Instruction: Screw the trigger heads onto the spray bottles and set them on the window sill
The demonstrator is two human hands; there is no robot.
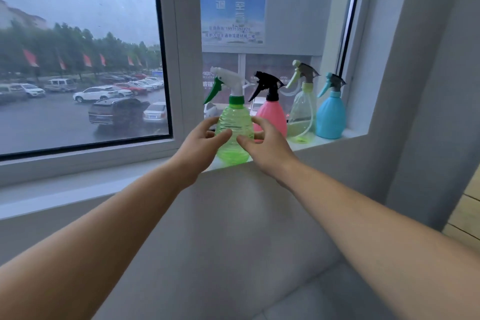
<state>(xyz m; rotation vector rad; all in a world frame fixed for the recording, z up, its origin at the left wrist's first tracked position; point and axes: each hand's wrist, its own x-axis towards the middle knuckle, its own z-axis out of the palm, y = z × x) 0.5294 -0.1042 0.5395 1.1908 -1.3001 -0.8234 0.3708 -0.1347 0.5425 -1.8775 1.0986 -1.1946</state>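
Head view. We find the green spray bottle (pixel 234 135) upright at the front edge of the window sill (pixel 335 141), its white trigger head (pixel 228 82) seated on the green collar. The pink bottle (pixel 272 114) stands just behind and to the right of the green spray bottle, then the clear bottle (pixel 301 114) and the blue bottle (pixel 330 114) further right along the sill; all carry heads.

The left hand (pixel 201 148) and right hand (pixel 267 147) flank the green spray bottle, fingers spread and loosely curled; thumbs lie at its belly, but we cannot tell whether they press it or merely touch.

In our judgement this is the placement step. We recommend the base be pushed further in from the edge before both hands part evenly, without brushing the pink bottle.

The bottle's base is partly hidden by the sill edge, and thread tightness cannot be verified.
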